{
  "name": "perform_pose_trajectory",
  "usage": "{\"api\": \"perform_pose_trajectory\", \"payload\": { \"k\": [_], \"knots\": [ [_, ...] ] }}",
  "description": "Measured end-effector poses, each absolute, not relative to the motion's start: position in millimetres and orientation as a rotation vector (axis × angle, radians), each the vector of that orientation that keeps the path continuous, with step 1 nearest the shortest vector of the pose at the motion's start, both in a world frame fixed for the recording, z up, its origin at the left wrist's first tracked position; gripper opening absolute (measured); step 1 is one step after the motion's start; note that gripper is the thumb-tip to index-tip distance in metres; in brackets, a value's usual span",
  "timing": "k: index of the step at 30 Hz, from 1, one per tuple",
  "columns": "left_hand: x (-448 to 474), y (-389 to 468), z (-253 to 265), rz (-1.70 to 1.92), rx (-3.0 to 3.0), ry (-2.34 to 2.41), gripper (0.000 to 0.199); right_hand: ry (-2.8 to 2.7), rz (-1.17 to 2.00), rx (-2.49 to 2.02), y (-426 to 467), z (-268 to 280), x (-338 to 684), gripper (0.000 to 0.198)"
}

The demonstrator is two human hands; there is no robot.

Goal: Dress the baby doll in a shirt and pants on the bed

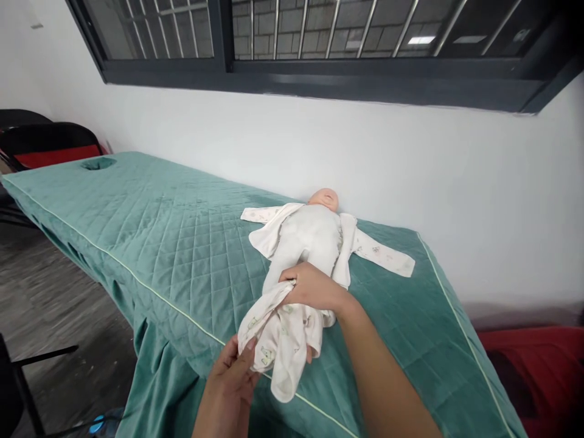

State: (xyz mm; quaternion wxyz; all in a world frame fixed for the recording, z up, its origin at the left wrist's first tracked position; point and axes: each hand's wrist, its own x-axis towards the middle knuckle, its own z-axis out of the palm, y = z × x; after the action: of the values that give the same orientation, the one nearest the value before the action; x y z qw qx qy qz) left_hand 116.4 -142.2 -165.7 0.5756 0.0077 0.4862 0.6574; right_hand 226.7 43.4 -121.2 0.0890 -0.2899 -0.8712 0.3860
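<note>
A baby doll (314, 228) with a soft white body lies on its back, its head toward the wall. Spread open beneath it is a white patterned baby shirt (383, 252), sleeves out to both sides. White baby pants (285, 331) with small green prints are bunched around the doll's lower legs, and a bit of a foot shows below them. My left hand (232, 371) pinches the near left edge of the pants. Over the doll's legs, my right hand (314, 287) grips the upper edge of the pants, its fingertips partly hidden in the cloth.
A green quilted cover (182, 225) drapes the long bed, which has a face hole (98, 163) at the far left. The white wall (182, 131) and a barred window rise behind. Black-and-red chairs (55, 146) stand left; a red plastic item (538, 365) is at right.
</note>
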Motion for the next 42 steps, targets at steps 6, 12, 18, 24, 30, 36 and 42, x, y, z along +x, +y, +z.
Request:
{"api": "perform_pose_trajectory", "payload": {
  "k": [6,12,18,24,30,36,42],
  "knots": [
    [95,-132,-172,1.562,0.244,1.417,0.047,-2.626,1.061,-0.931,39,-118,227,0.032],
    [78,-119,-171,1.339,0.459,1.449,0.041,-2.696,0.859,-0.974,34,-117,228,0.038],
    [75,-107,-163,1.246,0.488,1.34,0.045,-2.652,0.867,-0.975,33,-117,232,0.039],
    [79,-93,-168,1.356,0.602,1.254,0.044,-2.502,1.127,-0.902,42,-116,238,0.034],
    [73,-73,-176,1.502,0.957,1.419,0.032,-2.392,1.345,-0.841,44,-111,243,0.04],
    [55,-49,-193,1.546,1.154,1.491,0.029,-2.329,1.47,-0.761,46,-111,246,0.045],
    [42,-22,-198,1.497,1.278,1.423,0.03,-2.278,1.534,-0.707,47,-115,248,0.049]
  ]
}}
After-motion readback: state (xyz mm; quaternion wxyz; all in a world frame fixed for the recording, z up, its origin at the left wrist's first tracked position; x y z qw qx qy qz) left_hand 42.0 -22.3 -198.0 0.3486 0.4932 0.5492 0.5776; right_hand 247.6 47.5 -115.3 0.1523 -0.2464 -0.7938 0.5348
